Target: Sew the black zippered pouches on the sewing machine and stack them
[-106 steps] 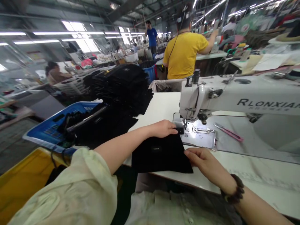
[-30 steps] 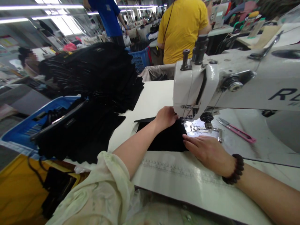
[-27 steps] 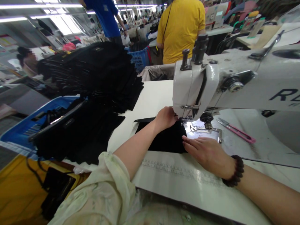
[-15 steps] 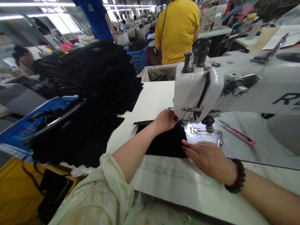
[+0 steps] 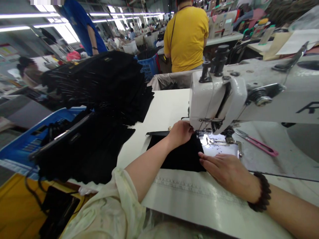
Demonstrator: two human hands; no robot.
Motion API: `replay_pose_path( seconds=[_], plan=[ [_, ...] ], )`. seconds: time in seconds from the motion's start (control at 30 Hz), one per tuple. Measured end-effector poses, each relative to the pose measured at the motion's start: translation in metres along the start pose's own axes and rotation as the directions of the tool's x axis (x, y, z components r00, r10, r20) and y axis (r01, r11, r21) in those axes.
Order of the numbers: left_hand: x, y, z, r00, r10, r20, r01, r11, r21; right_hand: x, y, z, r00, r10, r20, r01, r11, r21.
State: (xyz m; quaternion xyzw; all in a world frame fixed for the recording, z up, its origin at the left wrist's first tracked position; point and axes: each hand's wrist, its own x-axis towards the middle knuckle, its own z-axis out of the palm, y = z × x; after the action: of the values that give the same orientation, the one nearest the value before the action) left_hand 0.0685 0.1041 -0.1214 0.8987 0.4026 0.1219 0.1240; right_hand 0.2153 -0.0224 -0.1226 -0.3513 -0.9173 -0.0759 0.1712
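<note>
Lying on the white tabletop: flat black fabric!

Your bare right hand, fingers together, touches its right edge; your bare left hand curls at its far edge beside the white sewing machine, pinch unclear.

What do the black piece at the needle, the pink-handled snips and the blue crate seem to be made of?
Black piece: probably cloth, matt and flat; weave too dark to read.
Snips: shiny metal blades; smooth pink handles, plastic or coated metal.
Blue crate: likely moulded plastic, by its even colour and slotted wall.
</note>
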Motion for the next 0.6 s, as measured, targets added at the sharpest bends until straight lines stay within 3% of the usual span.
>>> replay_pose_path(
  seconds=[0.33, 0.6],
  plan=[
    [0.0075, -0.0065, 0.0008, 0.998, 0.055, -0.007, -0.055, 0.996, -0.066, 0.0001, 0.0031, 0.0034, 0.998, 0.052, -0.045, -0.052, 0.999, 0.007],
    [0.0042, -0.0032, -0.0063, 0.992, 0.117, 0.037, -0.112, 0.987, -0.114, -0.0010, -0.0048, 0.0007, 0.999, -0.024, -0.041, 0.025, 0.999, 0.024]
  ],
)
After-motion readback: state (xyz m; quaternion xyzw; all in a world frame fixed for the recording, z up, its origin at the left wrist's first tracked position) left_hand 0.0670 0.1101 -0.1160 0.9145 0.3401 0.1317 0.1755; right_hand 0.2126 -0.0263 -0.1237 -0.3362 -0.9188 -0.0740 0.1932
